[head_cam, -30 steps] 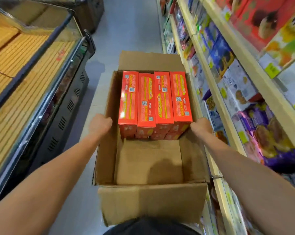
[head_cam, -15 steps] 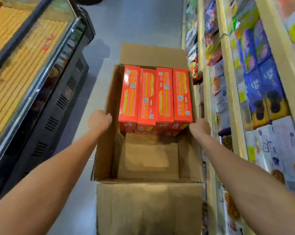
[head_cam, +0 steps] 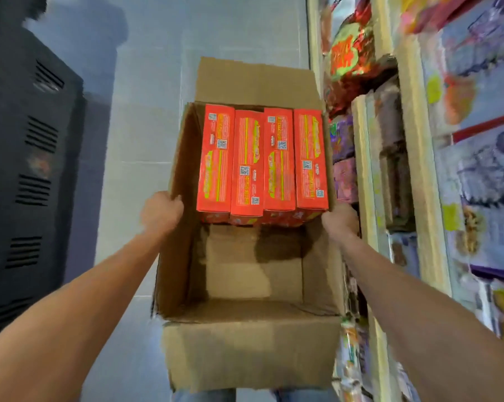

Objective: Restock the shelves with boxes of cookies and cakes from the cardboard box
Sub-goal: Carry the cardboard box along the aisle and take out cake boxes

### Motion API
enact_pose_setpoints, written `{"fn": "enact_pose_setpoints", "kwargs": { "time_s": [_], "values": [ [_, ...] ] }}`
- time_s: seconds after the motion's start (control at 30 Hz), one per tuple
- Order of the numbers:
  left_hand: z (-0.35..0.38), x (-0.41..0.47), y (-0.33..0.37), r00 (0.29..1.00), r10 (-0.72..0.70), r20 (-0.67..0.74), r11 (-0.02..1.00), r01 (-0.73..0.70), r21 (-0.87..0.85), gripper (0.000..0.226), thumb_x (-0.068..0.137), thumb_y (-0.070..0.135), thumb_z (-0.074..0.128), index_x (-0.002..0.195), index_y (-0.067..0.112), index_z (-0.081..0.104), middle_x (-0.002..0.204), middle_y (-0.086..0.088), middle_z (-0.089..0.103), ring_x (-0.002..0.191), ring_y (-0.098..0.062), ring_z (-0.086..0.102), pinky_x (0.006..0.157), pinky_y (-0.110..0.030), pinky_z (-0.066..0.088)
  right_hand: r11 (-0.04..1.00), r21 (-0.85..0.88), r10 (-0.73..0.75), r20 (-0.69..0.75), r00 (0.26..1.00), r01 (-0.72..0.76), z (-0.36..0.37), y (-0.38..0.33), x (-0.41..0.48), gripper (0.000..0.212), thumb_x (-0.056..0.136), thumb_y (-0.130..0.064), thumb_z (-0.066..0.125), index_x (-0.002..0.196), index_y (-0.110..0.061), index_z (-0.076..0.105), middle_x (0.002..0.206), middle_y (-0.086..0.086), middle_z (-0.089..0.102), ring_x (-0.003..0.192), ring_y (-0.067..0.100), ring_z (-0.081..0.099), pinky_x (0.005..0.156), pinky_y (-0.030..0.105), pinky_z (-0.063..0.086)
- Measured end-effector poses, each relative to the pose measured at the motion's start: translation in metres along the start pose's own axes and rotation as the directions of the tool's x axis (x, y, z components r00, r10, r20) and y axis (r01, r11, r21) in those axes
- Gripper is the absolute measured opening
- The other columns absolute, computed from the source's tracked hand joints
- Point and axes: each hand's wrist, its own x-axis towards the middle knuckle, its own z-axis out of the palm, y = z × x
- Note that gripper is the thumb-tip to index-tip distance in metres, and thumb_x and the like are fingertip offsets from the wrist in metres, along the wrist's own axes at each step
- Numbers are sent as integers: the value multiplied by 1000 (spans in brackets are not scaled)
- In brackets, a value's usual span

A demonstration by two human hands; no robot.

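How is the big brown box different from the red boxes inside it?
The cardboard box is plain brown; the red boxes are bright orange-red with printing and small code squares. The cardboard box is much bigger: four red boxes side by side fill only its far end. The cardboard box is open, with its flaps folded out, while the red boxes look closed. Both are rectangular boxes.
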Motion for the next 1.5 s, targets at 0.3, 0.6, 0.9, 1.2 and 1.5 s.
{"fn": "enact_pose_setpoints", "kwargs": {
  "time_s": [0.3,0.6,0.9,1.2,1.5],
  "values": [
    [133,109,6,999,-26,37,1000,26,8,34,93,30,49,100,1,66,103,-23,67,98,-40,62,83,-39,47,996,-74,43,6,999,-43,86,7,135,21,85,-7,53,98,5,63,107,25,64,101,41,60,72,34,42],
    [254,173,17,993,-65,96,994,73,-80,31,98,27,44,109,5,62,103,-13,66,85,-27,60,73,-31,42,984,-171,38,-54,998,-46,158,37,231,21,90,-9,52,104,4,61,110,24,63,104,39,59,74,36,44],
    [309,174,33,934,-45,355,932,167,-322,38,95,13,39,132,17,48,121,-7,61,107,-26,60,93,-37,50,991,-86,90,-147,985,-103,178,66,256,36,90,2,46,122,-8,56,117,20,64,110,38,58,88,40,47],
    [289,169,40,849,-110,517,941,257,-221,73,87,19,62,146,16,18,143,-10,43,127,-29,47,100,-38,46,986,75,160,-131,978,-151,198,62,211,73,87,-3,51,150,-6,13,156,14,21,143,30,23,117,41,26],
    [245,126,38,854,-95,511,970,196,-147,55,94,10,43,146,8,26,146,-11,38,131,-30,41,109,-41,38,976,142,161,37,986,-165,199,40,157,52,90,-5,48,141,-7,37,152,11,29,140,29,28,114,42,31]
  ]
}}
